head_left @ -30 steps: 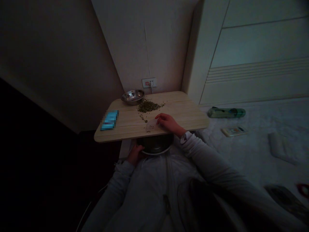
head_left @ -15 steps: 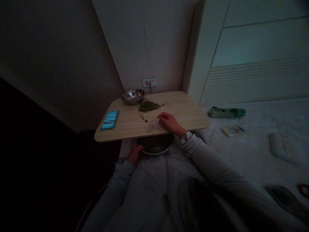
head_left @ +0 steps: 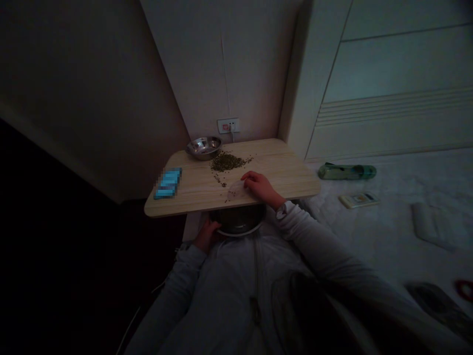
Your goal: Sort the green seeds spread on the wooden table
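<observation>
My right hand (head_left: 258, 187) is closed in a pinch on a thin, clear round plastic piece (head_left: 236, 190), which lies low over the front part of the wooden tabletop (head_left: 284, 170). A few small grains show at the plastic piece. Farther back spreads a pile of small greenish beans or seeds (head_left: 227, 161), with a short trail of them toward the front. Below the table's front edge, my left hand (head_left: 208, 235) grips the rim of a dark bowl with a pale edge (head_left: 240, 226). The tabletop hides the bowl's far side.
A steel bowl (head_left: 204, 148) stands at the back left of the table, and a phone with a lit screen (head_left: 168, 183) lies at the left. On the white bedding (head_left: 391, 227) are a green case (head_left: 347, 171) and a remote control (head_left: 358, 199). A wall socket (head_left: 228, 125) holds a plug.
</observation>
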The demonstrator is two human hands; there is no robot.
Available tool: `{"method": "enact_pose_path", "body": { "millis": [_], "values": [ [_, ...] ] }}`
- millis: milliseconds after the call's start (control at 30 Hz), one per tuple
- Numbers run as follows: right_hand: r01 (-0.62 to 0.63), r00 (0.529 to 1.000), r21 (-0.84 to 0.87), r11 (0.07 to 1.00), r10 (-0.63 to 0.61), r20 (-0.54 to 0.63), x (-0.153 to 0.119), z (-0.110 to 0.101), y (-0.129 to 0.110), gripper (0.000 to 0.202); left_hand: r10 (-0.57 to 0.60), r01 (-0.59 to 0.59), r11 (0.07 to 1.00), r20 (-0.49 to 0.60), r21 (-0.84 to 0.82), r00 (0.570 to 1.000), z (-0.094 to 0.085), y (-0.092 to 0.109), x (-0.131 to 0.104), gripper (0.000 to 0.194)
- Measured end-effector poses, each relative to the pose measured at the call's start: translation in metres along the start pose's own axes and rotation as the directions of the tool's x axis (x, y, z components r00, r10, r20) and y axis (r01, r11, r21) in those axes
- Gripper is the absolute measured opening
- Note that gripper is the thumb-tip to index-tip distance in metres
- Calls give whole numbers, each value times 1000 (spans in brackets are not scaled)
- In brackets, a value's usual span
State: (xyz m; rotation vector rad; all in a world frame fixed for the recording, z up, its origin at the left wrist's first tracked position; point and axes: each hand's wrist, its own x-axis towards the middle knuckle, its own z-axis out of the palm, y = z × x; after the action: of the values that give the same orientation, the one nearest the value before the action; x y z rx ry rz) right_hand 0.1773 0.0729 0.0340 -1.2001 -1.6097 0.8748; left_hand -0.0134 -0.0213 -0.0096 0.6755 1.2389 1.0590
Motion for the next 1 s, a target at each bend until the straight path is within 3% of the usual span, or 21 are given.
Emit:
{"method": "enact_pose_path", "body": {
  "millis": [367, 1000],
  "values": [
    [-20, 1000, -24, 999, 21, 23, -2, -1, -5, 20, 31, -29, 999, 54, -34, 998, -1, -1, 0, 45],
    [-16, 995, 12, 1000, 15, 96, -2, 1, -3, 21, 22, -22, 1000, 17, -9, 1000, -1, -1, 1, 36]
  ]
}}
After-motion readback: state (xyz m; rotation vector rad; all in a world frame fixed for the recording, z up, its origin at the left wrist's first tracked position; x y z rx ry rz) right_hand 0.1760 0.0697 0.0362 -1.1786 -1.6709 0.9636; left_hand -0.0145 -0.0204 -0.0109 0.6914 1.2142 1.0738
